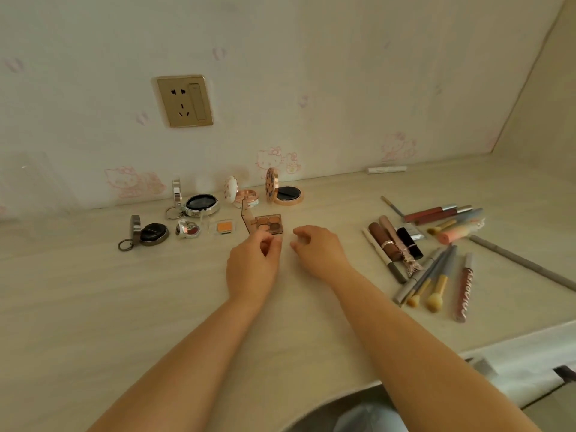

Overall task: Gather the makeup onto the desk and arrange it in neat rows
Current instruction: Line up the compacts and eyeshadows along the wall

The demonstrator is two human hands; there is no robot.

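Observation:
A small brown eyeshadow palette (268,223) lies open on the light wooden desk (124,307), its clear lid raised. My left hand (254,265) has thumb and forefinger curled at the palette's front edge and seems to pinch it. My right hand (316,249) hovers just right of it, fingers loosely curled and empty. Left of the palette sit an orange single eyeshadow (224,227), a heart-shaped compact (188,229) and a dark compact with a ring (151,234). Behind them stand a silver cushion compact (201,203), a white and pink compact (246,197) and a rose-gold compact (288,193), all open.
An untidy pile lies to the right: lipsticks (391,243), lip gloss tubes (436,213), makeup brushes (431,283), a glitter gloss (464,288) and a long grey pencil (523,265). A white tube (386,169) rests by the wall. A wall socket (185,101) is above.

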